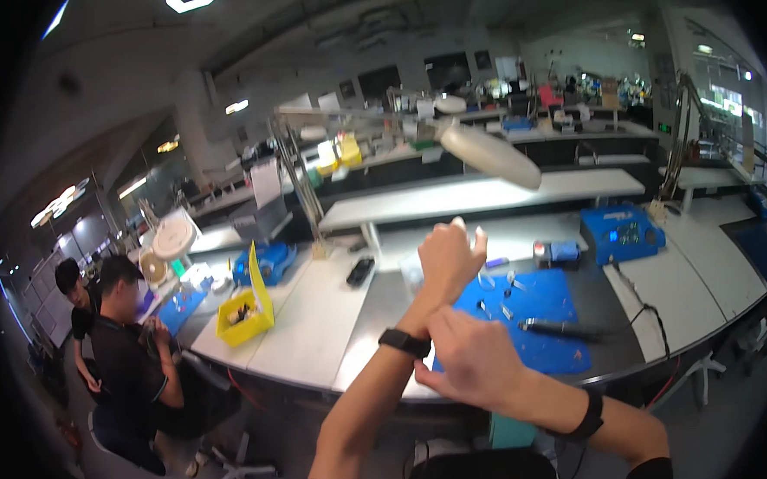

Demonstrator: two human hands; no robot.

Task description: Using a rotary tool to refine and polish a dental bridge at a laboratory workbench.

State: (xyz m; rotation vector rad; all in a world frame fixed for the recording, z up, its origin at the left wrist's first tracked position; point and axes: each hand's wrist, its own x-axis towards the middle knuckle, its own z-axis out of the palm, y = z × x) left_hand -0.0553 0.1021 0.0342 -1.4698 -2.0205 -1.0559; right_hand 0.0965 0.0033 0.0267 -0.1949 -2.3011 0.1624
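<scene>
My left hand [448, 260] is raised over the bench with its back toward me, the fingers curled and nothing visible in them. On its wrist is a black wristband [404, 342]. My right hand [479, 360] reaches across and grips my left wrist just beyond that band, fingers bent and thumb below. Another dark band [590, 415] circles my right wrist. Beneath and beyond both hands lies a blue mat [539, 305], partly covered by them. A black pen-like tool [562, 328] with a cord rests on it, near several small pale pieces.
A blue device [623, 234] stands at the back right, beside a smaller blue-and-grey unit [558, 251]. Overhead hangs a lamp head [490, 154]. To the left are a yellow bin [245, 319] and a black object [361, 272]. Two people sit or stand at far left.
</scene>
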